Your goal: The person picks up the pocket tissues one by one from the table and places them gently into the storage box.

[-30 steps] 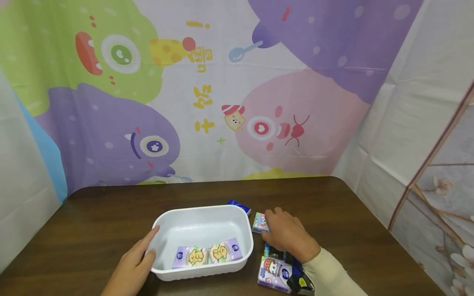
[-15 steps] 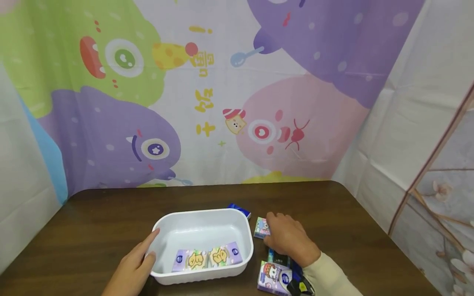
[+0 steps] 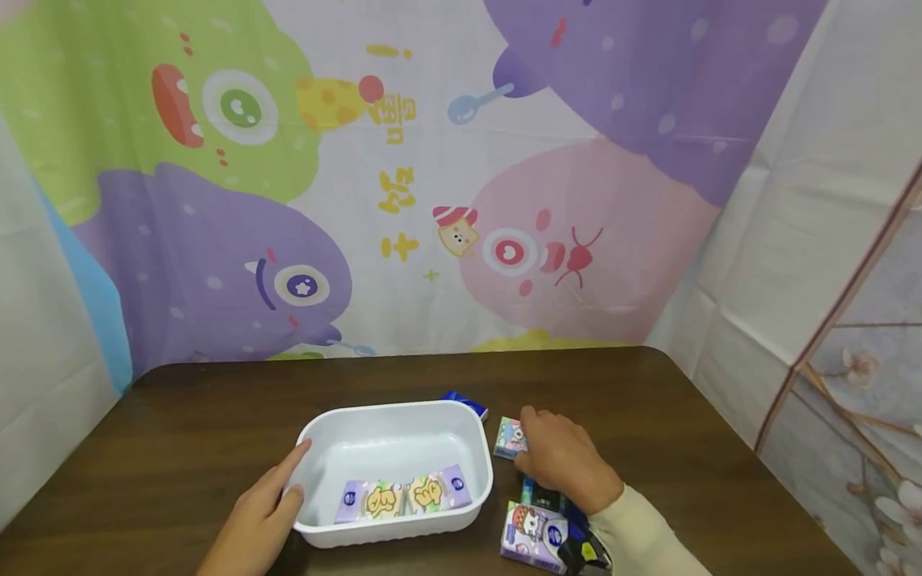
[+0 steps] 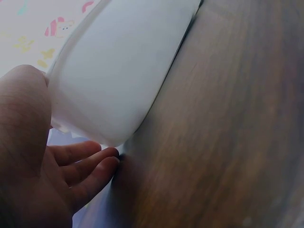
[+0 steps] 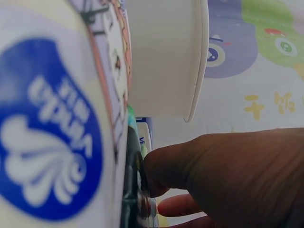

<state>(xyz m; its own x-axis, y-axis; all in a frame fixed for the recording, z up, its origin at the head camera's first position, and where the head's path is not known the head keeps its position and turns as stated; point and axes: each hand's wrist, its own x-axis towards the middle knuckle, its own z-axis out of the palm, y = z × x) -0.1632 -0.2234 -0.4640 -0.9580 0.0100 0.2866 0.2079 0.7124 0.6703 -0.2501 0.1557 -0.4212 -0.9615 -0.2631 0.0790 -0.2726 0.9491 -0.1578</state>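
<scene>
Fingers (image 4: pixel 94 183) loosely spread, the left hand (image 3: pixel 250 516) seemingly steadies a basin (image 3: pixel 392 534); the right hand (image 3: pixel 566 460) half-covers a small packet (image 3: pixel 508 440), any pinch hidden.

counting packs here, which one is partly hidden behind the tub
The blue pack at the far right corner of the white tub. Two purple-and-yellow packs lie inside it; the other packs lie to its right.

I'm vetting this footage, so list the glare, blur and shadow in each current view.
Head view: mostly sharp, with soft sheen inside the white bin; left wrist view: hazy, the tabletop blurred, the curtain washed out, dark shadow near the fingers; right wrist view: the nearest tissue pack looms large and slightly soft, the right hand dark against the pale curtain.
</scene>
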